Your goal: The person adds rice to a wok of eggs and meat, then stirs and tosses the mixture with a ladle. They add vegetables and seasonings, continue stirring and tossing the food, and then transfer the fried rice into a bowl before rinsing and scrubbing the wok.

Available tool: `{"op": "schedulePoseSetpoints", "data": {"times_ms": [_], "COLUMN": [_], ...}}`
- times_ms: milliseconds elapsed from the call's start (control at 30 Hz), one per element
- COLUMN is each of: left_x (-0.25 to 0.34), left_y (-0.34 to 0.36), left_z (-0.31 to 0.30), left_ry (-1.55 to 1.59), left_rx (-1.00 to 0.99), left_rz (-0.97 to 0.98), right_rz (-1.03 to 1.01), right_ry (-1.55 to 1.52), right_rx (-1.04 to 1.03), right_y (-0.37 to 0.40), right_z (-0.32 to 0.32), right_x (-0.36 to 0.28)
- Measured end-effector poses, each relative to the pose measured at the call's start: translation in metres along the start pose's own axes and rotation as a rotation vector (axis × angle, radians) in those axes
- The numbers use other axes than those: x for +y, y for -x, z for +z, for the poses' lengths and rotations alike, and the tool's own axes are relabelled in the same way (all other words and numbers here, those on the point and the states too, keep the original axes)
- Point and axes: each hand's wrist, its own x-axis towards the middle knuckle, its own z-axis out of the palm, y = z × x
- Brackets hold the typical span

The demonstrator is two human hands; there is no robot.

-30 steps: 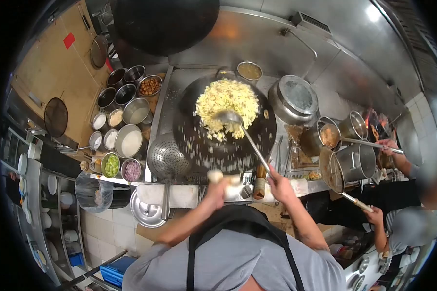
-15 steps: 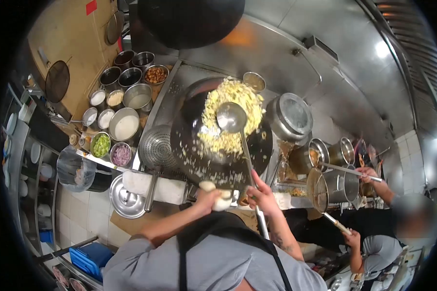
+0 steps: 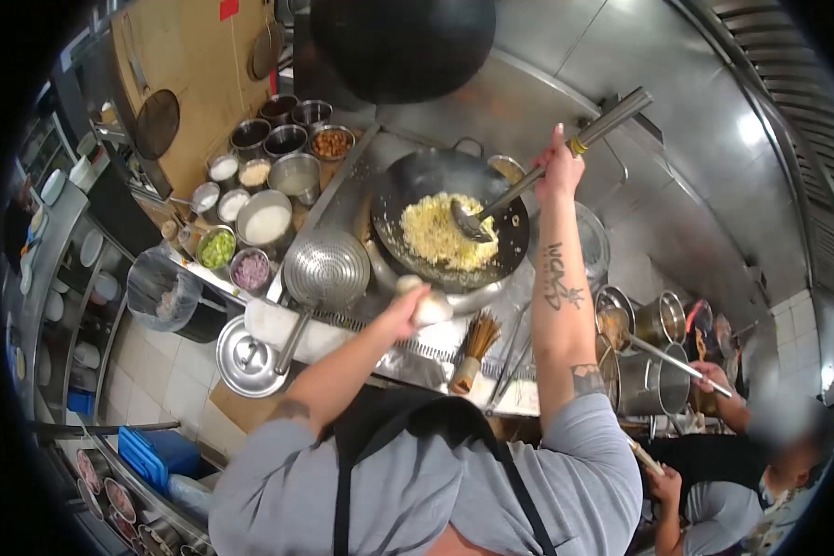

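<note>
A black wok (image 3: 394, 232) rests on the stove with yellow and white chopped food (image 3: 431, 243), like fried rice or egg, in its middle. My left hand (image 3: 410, 310) is closed around a white cloth (image 3: 433, 309) at the wok's near edge. Raised to the right of the wok, my right hand (image 3: 559, 171) grips the long handle of a metal ladle (image 3: 471, 222). The ladle's bowl is tilted down into the food, and its handle end points up to the right.
A round strainer (image 3: 326, 269) lies left of the wok, with metal containers of white liquid (image 3: 268, 223), green pieces (image 3: 217, 248) and purple pieces (image 3: 250, 271) beyond. A bamboo brush (image 3: 475, 352) is near the front edge. A co-worker (image 3: 723, 463) stands at right, holding long-handled tools.
The wok has come down from a tilted position, and its food lies inside instead of spread high in the air. My right hand has moved up and forward, swinging the ladle handle upward.
</note>
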Motion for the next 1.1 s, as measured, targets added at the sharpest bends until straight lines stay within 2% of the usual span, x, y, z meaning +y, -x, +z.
{"op": "schedulePoseSetpoints", "data": {"times_ms": [67,100,167,200,233,300,367,400,433,467,500,533,567,633,667,733,833,867,967,1033,1100], "left_x": [-0.012,-0.018,-0.021,-0.023,-0.027,-0.028,-0.033,-0.03,-0.03,-0.032,-0.036,-0.041,-0.049,-0.048,-0.05,-0.051,-0.056,-0.061,-0.052,-0.052,-0.044], "left_y": [0.041,0.056,0.087,0.096,0.104,0.106,0.129,0.145,0.148,0.152,0.158,0.152,0.139,0.144,0.139,0.141,0.144,0.138,0.149,0.153,0.129], "left_z": [-0.011,-0.021,-0.02,-0.021,-0.026,-0.037,-0.048,-0.045,-0.048,-0.051,-0.057,-0.067,-0.077,-0.059,-0.06,-0.051,-0.033,-0.039,-0.042,-0.043,-0.046], "left_ry": [0.081,0.084,0.067,0.09,0.109,0.175,0.183,0.215,0.25,0.298,0.353,0.401,0.376,0.275,0.296,0.237,0.231,0.23,0.206,0.224,0.129], "left_rx": [-0.026,-0.148,-0.066,-0.032,0.004,-0.057,-0.072,-0.051,-0.061,-0.06,-0.05,-0.02,-0.003,0.098,0.023,0.03,-0.022,-0.045,-0.026,-0.079,-0.081], "left_rz": [0.02,0.034,-0.014,-0.034,-0.059,0.024,0.099,0.14,0.138,0.155,0.187,0.174,0.2,0.194,0.186,0.206,0.221,0.222,0.181,0.089,0.126], "right_rz": [-0.209,-0.31,-0.369,-0.307,-0.265,-0.106,-0.194,-0.25,-0.38,-0.315,-0.278,-0.259,-0.034,-0.091,-0.061,-0.073,-0.246,-0.172,-0.006,-0.11,-0.262], "right_ry": [0.002,0.011,0.139,0.093,0.366,0.341,0.283,0.401,0.439,0.213,0.014,0.001,-0.162,0.085,0.077,0.07,0.11,0.093,0.146,0.098,0.166], "right_rx": [-0.105,-0.156,-0.283,-0.294,-0.222,-0.236,-0.085,0.079,0.128,0.154,0.112,-0.087,-0.057,-0.38,-0.376,-0.431,-0.624,-0.748,-0.494,-0.392,-0.122], "right_y": [0.008,0.019,0.036,0.032,0.017,0.005,-0.006,-0.001,-0.01,0.001,0.003,-0.005,0.02,-0.007,0.007,0.026,0.037,0.056,-0.023,-0.045,-0.018], "right_z": [0.015,0.017,0.004,-0.01,-0.035,-0.037,-0.039,-0.035,-0.047,-0.048,-0.054,-0.077,-0.055,-0.049,-0.025,0.008,-0.001,-0.004,-0.047,-0.064,-0.07], "right_x": [-0.013,-0.015,0.023,0.065,0.119,0.107,0.064,0.034,0.029,0.024,0.044,0.089,0.112,0.121,0.1,0.055,0.084,0.098,0.109,0.07,0.064]}}
